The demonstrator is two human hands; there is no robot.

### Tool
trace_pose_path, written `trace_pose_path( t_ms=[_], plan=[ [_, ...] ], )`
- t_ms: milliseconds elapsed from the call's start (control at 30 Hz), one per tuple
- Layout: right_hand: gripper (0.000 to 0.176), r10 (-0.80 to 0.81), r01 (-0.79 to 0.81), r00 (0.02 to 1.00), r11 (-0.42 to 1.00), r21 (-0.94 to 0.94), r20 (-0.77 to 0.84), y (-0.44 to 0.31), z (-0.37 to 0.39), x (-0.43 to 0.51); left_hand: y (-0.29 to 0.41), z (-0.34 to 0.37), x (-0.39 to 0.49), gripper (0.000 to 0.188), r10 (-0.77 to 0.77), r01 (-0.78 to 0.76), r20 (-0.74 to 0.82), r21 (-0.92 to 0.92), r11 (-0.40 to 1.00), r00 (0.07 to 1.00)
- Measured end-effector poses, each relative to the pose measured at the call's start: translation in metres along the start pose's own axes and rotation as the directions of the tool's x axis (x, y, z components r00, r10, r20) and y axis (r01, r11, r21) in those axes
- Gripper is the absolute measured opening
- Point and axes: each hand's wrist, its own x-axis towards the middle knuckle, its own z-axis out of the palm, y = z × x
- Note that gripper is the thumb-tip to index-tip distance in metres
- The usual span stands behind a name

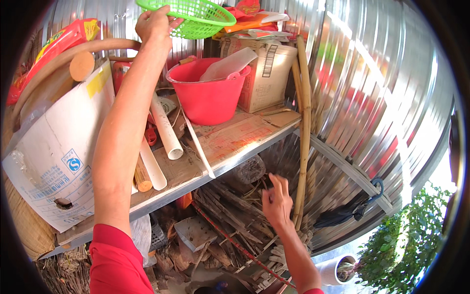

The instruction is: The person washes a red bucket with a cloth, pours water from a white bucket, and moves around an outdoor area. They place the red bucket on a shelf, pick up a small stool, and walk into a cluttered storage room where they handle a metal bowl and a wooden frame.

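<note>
My left hand reaches up and grips the rim of a green plastic mesh basket, held above the shelf at the top of the view. Just below the basket, a red plastic bucket stands on the shelf with a ribbed, translucent plastic piece leaning out of it. My right hand hangs in front of the shelf's edge with its fingers loosely bent and apart, nothing in them. Bamboo poles stand upright close beside it.
The shelf also bears a cardboard box, a white plastic pipe and a white woven sack. Beneath lie split wood pieces and a red-banded pole. A folded umbrella hangs at right, near a potted plant.
</note>
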Motion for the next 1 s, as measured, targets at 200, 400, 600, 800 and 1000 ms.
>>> trace_pose_path(
  t_ms=[200,400,600,800,1000],
  plan=[
    [0.043,0.341,-0.334,0.938,0.937,-0.1,0.056,0.032,-0.041,-0.153,0.03,0.03,-0.037,0.028,0.16,-0.158,0.056,-0.047,0.986,0.985],
    [0.04,0.73,-0.578,0.563,0.683,-0.446,0.388,0.069,-0.04,-0.312,0.037,0.093,-0.13,0.014,0.686,-0.749,0.306,0.327,0.576,0.66],
    [0.046,0.405,-0.359,0.835,0.914,-0.188,0.372,0.053,-0.046,-0.347,0.158,0.103,-0.121,0.009,0.693,-0.728,0.226,0.246,0.639,0.685],
    [0.037,0.351,-0.229,0.742,0.934,-0.275,0.571,0.045,-0.032,-0.36,0.319,0.043,-0.025,0.011,0.79,-0.931,0.611,0.263,-0.254,-0.043],
    [0.037,0.416,-0.274,0.691,0.907,-0.318,0.591,0.052,-0.037,-0.367,0.382,-0.092,-0.012,0.02,0.303,-0.575,0.871,0.484,-0.66,0.387]
  ],
)
